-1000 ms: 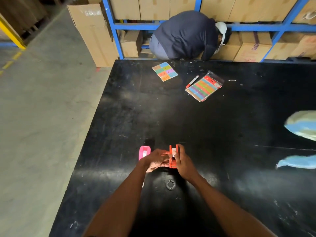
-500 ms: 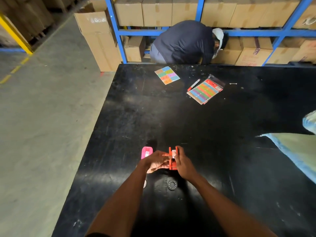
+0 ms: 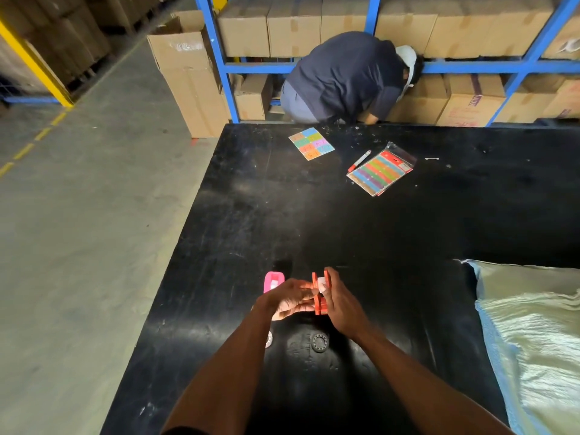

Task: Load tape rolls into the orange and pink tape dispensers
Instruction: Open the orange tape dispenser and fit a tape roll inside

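Orange dispenser (image 3: 320,296) gripped by both hands, long axis pointing away.

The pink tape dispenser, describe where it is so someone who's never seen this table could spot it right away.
Start at the black table and follow its left side toward the near end, where both hands work on the orange tape dispenser. The pink tape dispenser stands just beyond the left hand, untouched; it is the only pink thing there.

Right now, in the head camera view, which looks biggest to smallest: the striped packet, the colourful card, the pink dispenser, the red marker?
1. Striped packet
2. Colourful card
3. Pink dispenser, partly hidden by the left hand, and red marker: too alike to rank.
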Motion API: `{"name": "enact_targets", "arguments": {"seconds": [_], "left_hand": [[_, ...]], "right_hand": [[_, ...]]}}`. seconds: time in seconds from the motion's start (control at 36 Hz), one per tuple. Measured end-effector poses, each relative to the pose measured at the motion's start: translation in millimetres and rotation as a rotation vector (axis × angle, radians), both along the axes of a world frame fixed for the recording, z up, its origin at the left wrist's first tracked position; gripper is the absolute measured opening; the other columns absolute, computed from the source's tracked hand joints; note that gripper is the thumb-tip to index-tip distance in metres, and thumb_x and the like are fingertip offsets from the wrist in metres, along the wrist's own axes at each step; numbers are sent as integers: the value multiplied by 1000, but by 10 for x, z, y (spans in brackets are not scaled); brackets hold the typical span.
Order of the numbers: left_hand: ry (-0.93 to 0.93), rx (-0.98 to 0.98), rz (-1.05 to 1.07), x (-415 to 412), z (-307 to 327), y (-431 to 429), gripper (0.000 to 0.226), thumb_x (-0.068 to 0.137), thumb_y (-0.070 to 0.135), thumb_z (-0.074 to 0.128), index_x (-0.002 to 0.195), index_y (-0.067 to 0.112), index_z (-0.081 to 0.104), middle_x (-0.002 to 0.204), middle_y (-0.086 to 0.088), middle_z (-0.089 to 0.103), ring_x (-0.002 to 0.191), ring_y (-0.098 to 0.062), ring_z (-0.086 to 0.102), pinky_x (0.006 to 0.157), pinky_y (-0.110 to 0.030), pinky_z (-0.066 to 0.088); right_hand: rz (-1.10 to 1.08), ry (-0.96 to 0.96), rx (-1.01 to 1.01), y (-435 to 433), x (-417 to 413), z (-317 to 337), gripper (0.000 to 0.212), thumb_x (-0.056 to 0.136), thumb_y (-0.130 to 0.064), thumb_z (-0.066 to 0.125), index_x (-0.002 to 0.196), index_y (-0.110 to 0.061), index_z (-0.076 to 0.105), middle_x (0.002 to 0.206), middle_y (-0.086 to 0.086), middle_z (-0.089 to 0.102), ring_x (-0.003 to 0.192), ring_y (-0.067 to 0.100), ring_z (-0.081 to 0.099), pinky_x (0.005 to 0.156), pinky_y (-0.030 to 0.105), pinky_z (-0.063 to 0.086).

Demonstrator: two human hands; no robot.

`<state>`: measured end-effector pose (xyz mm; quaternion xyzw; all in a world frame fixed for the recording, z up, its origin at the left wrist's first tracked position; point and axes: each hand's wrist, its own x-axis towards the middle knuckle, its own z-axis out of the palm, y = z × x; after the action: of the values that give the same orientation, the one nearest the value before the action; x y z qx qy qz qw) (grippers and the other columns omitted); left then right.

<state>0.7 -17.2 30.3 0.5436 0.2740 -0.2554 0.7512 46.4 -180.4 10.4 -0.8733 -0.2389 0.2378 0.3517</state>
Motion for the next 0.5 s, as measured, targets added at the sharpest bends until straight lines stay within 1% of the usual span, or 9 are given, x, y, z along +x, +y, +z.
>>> {"name": "enact_targets", "arguments": {"seconds": [0.03, 0.08, 0.14, 0.19, 0.25, 0.31, 0.39, 0.44, 0.5], "left_hand": [[-5, 6, 1, -3, -16, 3, 19, 96, 7, 60, 111, 5, 70, 104, -14, 74, 110, -32, 69, 97, -39, 55], [-9, 48, 0, -25, -42, 73, 22, 98, 0, 53, 113, 5, 69, 95, -11, 71, 98, -27, 70, 92, -37, 57], [14, 92, 28, -97, -81, 223, 25, 98, -5, 48, 113, 4, 65, 92, -12, 65, 91, -26, 67, 91, -37, 57], [35, 142, 51, -168, -60, 372, 19, 97, -4, 50, 108, 4, 63, 91, -13, 65, 87, -25, 67, 86, -35, 59], [37, 169, 60, -175, -24, 444, 15, 96, -3, 53, 107, 3, 62, 88, -13, 65, 83, -25, 67, 81, -33, 60], [39, 185, 35, -124, -37, 422, 12, 96, 0, 56, 106, 2, 63, 86, -13, 65, 81, -25, 67, 82, -34, 61], [59, 240, -22, -49, -76, 338, 12, 95, 13, 63, 100, 3, 67, 82, -11, 66, 76, -22, 70, 85, -39, 61], [67, 306, -50, 8, -99, 283, 17, 94, 13, 64, 100, -3, 65, 86, -13, 65, 71, -20, 70, 74, -34, 64], [86, 341, -89, 56, -108, 180, 8, 94, 4, 62, 93, -3, 60, 95, -16, 61, 64, -15, 67, 58, -27, 62]], "right_hand": [[-29, 24, 14, 9, -2, -5, 49, 105, -41, 26, 150, -21, 24, 148, 6, 46, 128, 27, 53, 102, 37, 44], [-152, 97, 53, -6, 44, 5, 43, 106, -36, 30, 143, -16, 30, 126, 10, 60, 115, 34, 61, 90, 33, 45], [-244, 136, 41, -104, 151, -7, 35, 106, -30, 33, 136, -13, 36, 106, 13, 64, 101, 41, 65, 80, 37, 45], [-246, 150, -1, -252, 271, -18, 34, 106, -31, 33, 135, -15, 36, 108, 20, 65, 101, 43, 64, 83, 42, 48], [-221, 173, -29, -366, 342, -7, 36, 105, -37, 32, 137, -20, 33, 114, 21, 63, 100, 40, 65, 89, 46, 50], [-204, 194, -35, -418, 371, 19, 38, 103, -45, 30, 136, -26, 31, 114, 15, 62, 96, 34, 67, 91, 50, 52], [-188, 207, -19, -415, 356, 61, 40, 103, -46, 31, 138, -26, 31, 118, 13, 61, 102, 32, 65, 94, 47, 50], [-187, 212, 11, -403, 323, 96, 38, 103, -46, 32, 137, -27, 33, 119, 12, 62, 102, 30, 64, 94, 44, 49], [-200, 236, 39, -408, 296, 108, 36, 103, -46, 33, 134, -28, 34, 119, 9, 62, 99, 25, 64, 92, 39, 48]]}}
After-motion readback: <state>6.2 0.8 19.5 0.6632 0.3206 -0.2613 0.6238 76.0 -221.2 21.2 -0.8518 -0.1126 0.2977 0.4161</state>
